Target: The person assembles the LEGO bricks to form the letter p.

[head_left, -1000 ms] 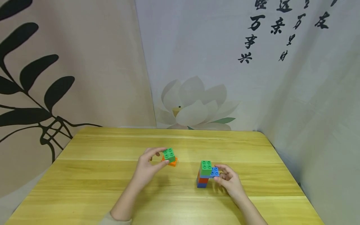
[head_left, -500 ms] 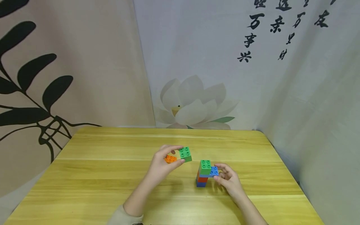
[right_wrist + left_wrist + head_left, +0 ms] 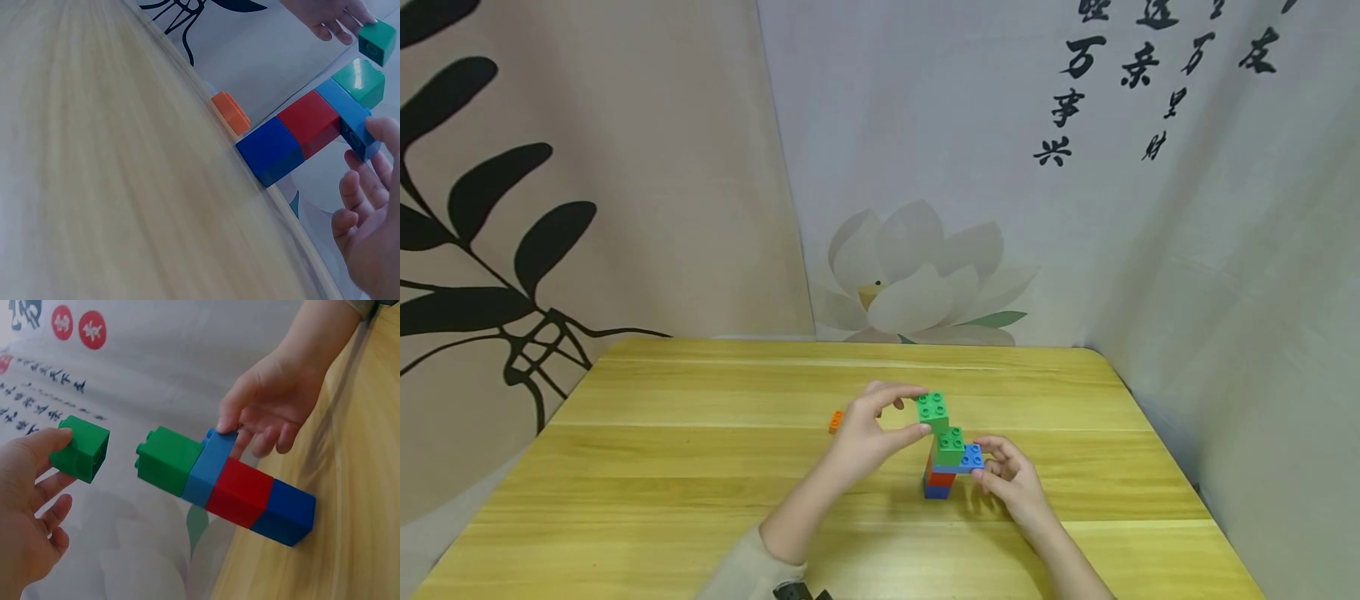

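A loose green toy brick (image 3: 932, 411) is pinched between the thumb and index finger of my left hand (image 3: 868, 429), just above and left of a stack. From the bottom, the stack has a dark blue brick (image 3: 284, 512), a red brick (image 3: 240, 492), a flat light blue brick (image 3: 211, 467) and a green brick (image 3: 169, 459) on top. The light blue brick juts out to the right. My right hand (image 3: 1011, 477) pinches that jutting end between thumb and fingers. In the left wrist view a gap shows between the loose brick and the stack's top studs.
A flat orange brick (image 3: 836, 422) lies on the wooden table (image 3: 662, 467) behind the left hand, partly hidden by it in the head view. Behind the table's far edge hangs a printed curtain (image 3: 925, 167).
My left hand has carried the green brick rightward from over the orange brick to beside the stack's top. My right hand stays on the light blue brick.
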{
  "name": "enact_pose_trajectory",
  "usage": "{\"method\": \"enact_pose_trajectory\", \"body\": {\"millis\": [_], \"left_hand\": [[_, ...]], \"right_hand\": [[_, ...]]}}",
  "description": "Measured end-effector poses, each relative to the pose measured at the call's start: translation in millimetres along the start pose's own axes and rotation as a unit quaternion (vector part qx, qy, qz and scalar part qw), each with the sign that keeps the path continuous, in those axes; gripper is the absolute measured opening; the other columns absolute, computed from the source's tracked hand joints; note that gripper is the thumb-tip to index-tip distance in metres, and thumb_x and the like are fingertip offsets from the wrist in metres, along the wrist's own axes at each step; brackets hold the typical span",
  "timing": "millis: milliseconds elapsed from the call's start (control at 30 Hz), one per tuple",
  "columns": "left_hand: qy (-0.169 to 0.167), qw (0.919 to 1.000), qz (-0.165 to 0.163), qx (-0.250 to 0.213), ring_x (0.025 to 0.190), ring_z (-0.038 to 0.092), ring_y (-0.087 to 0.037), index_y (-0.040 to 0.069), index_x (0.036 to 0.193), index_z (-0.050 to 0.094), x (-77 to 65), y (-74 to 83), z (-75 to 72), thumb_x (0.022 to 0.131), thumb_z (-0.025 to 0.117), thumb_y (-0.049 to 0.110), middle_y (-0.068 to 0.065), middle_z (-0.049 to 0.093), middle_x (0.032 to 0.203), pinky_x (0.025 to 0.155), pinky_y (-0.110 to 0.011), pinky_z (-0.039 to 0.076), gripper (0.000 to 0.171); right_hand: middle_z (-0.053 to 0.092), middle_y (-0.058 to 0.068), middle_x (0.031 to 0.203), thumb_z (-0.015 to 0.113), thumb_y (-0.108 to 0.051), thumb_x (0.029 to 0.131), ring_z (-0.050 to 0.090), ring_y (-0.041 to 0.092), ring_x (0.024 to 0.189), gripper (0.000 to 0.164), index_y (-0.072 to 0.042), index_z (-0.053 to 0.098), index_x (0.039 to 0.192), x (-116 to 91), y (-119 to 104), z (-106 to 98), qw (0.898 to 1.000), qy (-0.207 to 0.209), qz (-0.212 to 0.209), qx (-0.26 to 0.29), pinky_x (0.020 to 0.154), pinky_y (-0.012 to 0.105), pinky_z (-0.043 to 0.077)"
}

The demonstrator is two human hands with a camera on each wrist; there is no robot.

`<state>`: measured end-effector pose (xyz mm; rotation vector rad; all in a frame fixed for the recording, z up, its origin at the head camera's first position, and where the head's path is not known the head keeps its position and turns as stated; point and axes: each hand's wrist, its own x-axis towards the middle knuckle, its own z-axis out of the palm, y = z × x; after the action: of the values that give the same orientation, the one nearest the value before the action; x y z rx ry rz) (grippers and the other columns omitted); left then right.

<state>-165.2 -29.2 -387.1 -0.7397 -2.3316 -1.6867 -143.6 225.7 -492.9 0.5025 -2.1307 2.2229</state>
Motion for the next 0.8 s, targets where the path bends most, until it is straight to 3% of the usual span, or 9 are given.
{"method": "enact_pose_trajectory", "body": {"millis": [367,633,800], "left_hand": [[-0.038,0.9992,0.014,0.001,0.093,0.048,-0.012,0.024,0.117,0.069,10.2,6.9,16.9,0.080,0.080,0.021,0.018,0.063,0.105,0.075,-0.035,0.043,0.039],[-0.060,0.9980,0.013,0.013,0.095,0.049,-0.018,0.024,0.118,0.068,15.5,8.1,28.8,0.080,0.079,0.022,0.015,0.061,0.108,0.067,-0.028,0.044,0.040],[-0.074,0.9971,0.006,0.011,0.093,0.047,-0.013,0.025,0.118,0.068,18.1,5.1,36.7,0.080,0.079,0.025,0.013,0.059,0.103,0.060,-0.024,0.042,0.040]], "right_hand": [[0.066,0.000,0.102,0.060,0.008,0.087,0.051,0.006,0.067,0.034,0.012,0.047,0.118,0,1,-2,1.000,-0.008,-0.009,0.002,0.057,0.022,0.044],[0.065,-0.001,0.097,0.059,0.009,0.086,0.049,0.005,0.065,0.031,0.010,0.049,0.115,-1,1,-1,1.000,-0.007,-0.016,0.003,0.055,0.023,0.042],[0.064,-0.002,0.099,0.060,0.008,0.087,0.049,0.005,0.065,0.030,0.005,0.052,0.116,0,1,-1,1.000,-0.006,-0.013,0.000,0.055,0.024,0.043]]}}
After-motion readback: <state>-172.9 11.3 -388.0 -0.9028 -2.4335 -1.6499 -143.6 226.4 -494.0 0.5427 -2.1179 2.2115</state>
